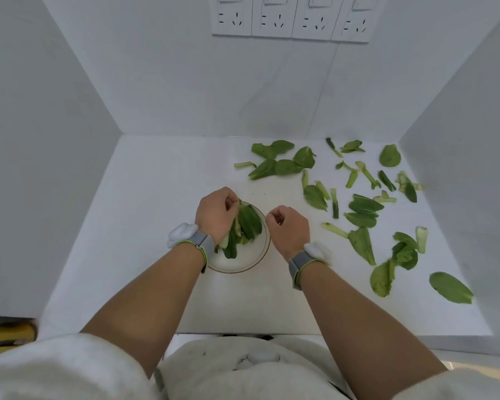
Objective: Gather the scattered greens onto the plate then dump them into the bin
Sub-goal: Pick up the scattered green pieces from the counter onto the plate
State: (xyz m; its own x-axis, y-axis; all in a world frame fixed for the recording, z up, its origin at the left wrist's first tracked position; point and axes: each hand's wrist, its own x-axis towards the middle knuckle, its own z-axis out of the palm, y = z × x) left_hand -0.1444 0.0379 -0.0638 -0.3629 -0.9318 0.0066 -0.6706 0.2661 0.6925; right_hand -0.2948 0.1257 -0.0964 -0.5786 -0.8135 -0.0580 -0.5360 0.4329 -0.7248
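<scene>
- We open nearest us: both forearms reach out over the table [145, 215] towards the plate [243, 262], a grey band on each wrist.
- Left hand [215, 213] sits over the plate's left edge, fingers curled onto the small pile of greens [244, 226] lying on it; whether it is gripping or just letting go, we cannot tell.
- Right hand [289, 229] hovers just right of the plate, fingers curled in; nothing shows in it, though the palm is turned from us.
- So we judge this the gathering step, and early in it: only a small heap on the plate.
- Right of the plate, most of the loose leaves [361, 210] and stalks lie scattered, running to the far right corner and the near right edge.
- Next move, as we read it: the right hand goes out to the closest leaves right of the plate and brings them back, handful by handful.
- The limp, flat leaves may need pinching at the edge to lift.
- Hidden: the plate's left rim, under the left hand and wrist.
- The bin is nowhere in view, so we cannot say which way the dump will go.
- Far beyond the plate, wall sockets [290, 20] are cut off at the top.
</scene>
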